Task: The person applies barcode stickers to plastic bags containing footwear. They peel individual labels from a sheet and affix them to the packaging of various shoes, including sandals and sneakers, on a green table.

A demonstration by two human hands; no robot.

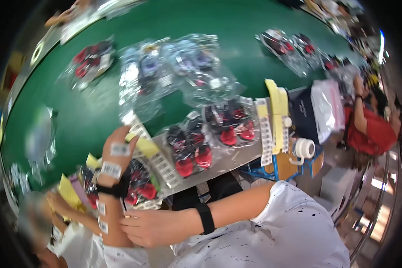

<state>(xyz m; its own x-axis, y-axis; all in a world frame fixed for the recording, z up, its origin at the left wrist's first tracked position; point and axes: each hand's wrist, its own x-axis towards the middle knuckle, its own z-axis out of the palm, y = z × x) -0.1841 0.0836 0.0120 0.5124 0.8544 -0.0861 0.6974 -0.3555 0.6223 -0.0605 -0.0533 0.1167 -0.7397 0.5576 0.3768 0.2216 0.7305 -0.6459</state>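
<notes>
The right hand (pixel 145 228), fingers pressed together, picked a label (pixel 103 226) from the left forearm while the left hand (pixel 120 145), fingers curled, rested on a bagged shoe pair (pixel 140 183) at the bench's near edge; sticking it called for precise placement

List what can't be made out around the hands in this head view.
- Left hand: what its fingers touch is blurred.
- Right hand: fingertips hidden against the left forearm's stickers.
- Bagged shoes: partly hidden behind that forearm.
- Sticker print: too small and blurred.
- Table: near edge hidden by the person's body.
</notes>
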